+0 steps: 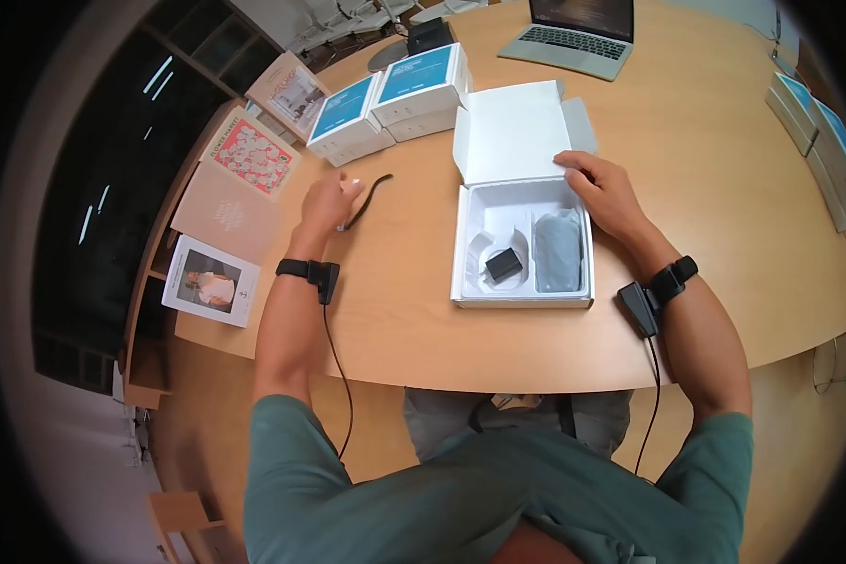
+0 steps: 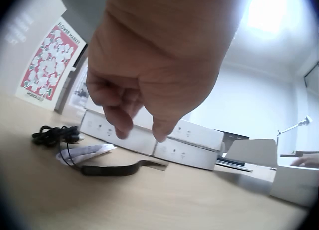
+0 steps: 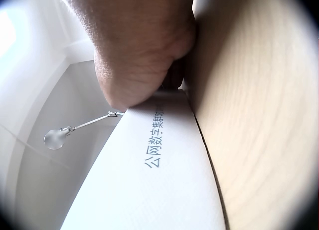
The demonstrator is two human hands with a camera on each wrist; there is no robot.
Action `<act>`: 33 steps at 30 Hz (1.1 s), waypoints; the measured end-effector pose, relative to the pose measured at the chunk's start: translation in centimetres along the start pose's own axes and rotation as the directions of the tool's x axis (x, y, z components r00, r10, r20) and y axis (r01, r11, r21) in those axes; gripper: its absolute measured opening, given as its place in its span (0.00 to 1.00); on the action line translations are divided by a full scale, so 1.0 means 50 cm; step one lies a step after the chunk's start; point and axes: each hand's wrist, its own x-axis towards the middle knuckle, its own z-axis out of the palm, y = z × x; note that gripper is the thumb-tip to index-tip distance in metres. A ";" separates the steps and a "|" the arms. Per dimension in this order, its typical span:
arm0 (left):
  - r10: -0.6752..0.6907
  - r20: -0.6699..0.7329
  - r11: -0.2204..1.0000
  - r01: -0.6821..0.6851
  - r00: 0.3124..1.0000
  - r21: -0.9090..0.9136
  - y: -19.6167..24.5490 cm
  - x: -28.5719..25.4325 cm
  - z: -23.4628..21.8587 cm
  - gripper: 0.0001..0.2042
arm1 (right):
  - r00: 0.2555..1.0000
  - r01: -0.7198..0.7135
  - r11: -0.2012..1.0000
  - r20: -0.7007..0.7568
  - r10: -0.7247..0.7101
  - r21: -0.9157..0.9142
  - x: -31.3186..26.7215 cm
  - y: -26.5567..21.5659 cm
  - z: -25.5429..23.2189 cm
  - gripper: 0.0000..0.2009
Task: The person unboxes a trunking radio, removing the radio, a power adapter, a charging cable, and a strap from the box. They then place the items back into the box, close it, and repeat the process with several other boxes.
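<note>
Bending near a black strap (image 1: 368, 201), the left hand (image 1: 327, 203) has thumb and fingertip apart, other fingers partly hidden. The right hand (image 1: 603, 193) touches the far right corner of an open white box (image 1: 461, 254); its grip is hard to tell. On the table (image 1: 395, 329), the box holds a small black block (image 1: 503, 265), left, and a cloudily wrapped dark item (image 1: 558, 252), right.
</note>
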 end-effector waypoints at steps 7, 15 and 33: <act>0.629 0.213 0.771 -0.567 0.747 -0.288 0.337 -0.176 -0.002 0.11 | 0.993 -0.098 0.995 0.062 0.098 -0.004 0.001 -0.003 -0.005 0.17; 0.727 0.343 0.648 -0.759 0.595 -0.057 0.413 -0.238 0.066 0.15 | 0.996 -0.079 0.997 0.042 0.078 0.014 0.001 -0.010 -0.002 0.16; -0.272 -0.110 0.884 0.293 0.956 0.363 -0.217 -0.061 -0.046 0.19 | 0.999 -0.031 1.000 0.033 0.031 0.007 0.005 0.012 0.002 0.16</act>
